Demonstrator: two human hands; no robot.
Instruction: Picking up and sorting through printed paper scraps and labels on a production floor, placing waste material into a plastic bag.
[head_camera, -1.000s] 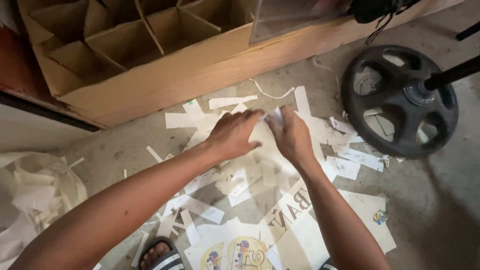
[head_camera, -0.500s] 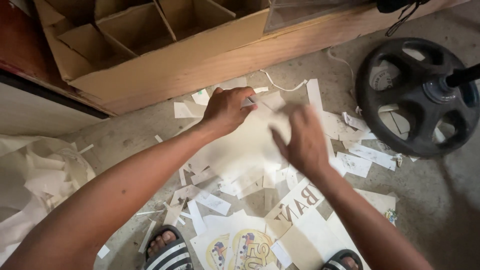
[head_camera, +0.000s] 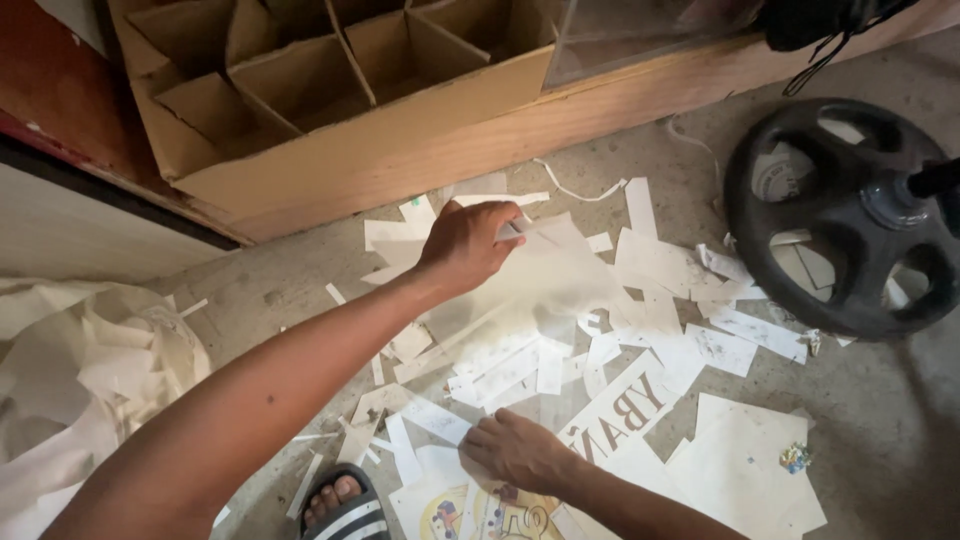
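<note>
Mid-sort among paper scraps (head_camera: 640, 300) on floor (head_camera: 880, 420). Left hand (head_camera: 468, 245) pinched on pale sheet (head_camera: 545, 275); right hand (head_camera: 515, 450) flat, unclenched, on printed sheet (head_camera: 470, 505). Next move probably needed a clean lift of pale sheet.

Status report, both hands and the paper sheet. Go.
Left hand pinching far edge of thin paper sheet. Right hand pressed on scraps near edge. Fan base to the right, apart.

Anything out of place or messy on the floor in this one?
Yes: cut paper scraps lie strewn over the concrete floor between the cardboard divider box and the black fan base. The left hand pinches one sheet; the right hand presses others.
</note>
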